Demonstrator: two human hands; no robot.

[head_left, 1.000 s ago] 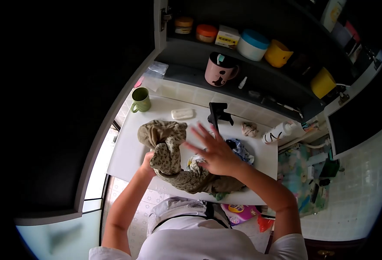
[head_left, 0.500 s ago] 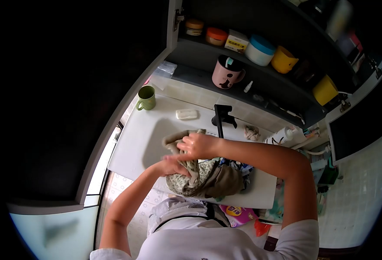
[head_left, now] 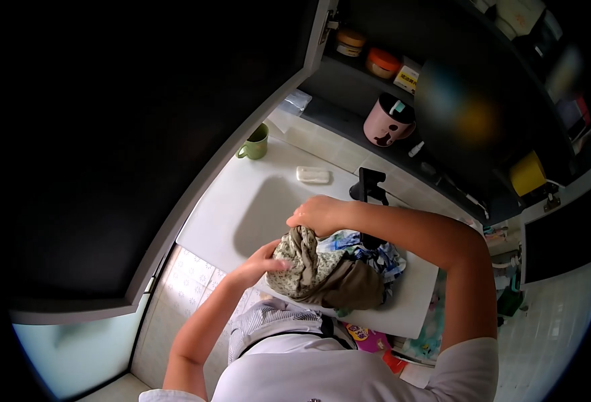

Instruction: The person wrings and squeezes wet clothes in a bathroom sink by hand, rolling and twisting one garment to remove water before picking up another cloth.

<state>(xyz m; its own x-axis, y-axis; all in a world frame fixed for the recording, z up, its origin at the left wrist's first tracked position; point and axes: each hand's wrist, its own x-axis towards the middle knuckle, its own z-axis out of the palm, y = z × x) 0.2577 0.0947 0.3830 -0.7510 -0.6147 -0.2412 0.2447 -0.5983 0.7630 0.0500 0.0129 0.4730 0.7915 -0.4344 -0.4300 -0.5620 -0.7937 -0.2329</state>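
A bunched floral garment (head_left: 292, 271) in cream and green, with a plain olive-brown part (head_left: 352, 285), is heaped at the front of the white sink (head_left: 201, 221). My right hand (head_left: 317, 216) is closed around its twisted upper end. Lower down, my left hand (head_left: 260, 264) grips the garment's left side, the thumb lying over the floral cloth. Some fingers of both hands are hidden. Beside the heap, a blue and white patterned cloth (head_left: 390, 264) lies under the black faucet (head_left: 370, 184), partly covered by my right forearm.
Behind the basin lie a white soap bar (head_left: 313, 175) and a green mug (head_left: 255, 143). An open cabinet above holds a pink mug (head_left: 384, 124), jars and a yellow cup (head_left: 528, 174). Its dark door (head_left: 141, 167) spreads across the left. A purple packet (head_left: 369, 335) is below the counter.
My right hand has drawn the loose loop of cloth up and gathered it into a twist. My left hand has shifted onto the garment's left side. The view has turned slightly.
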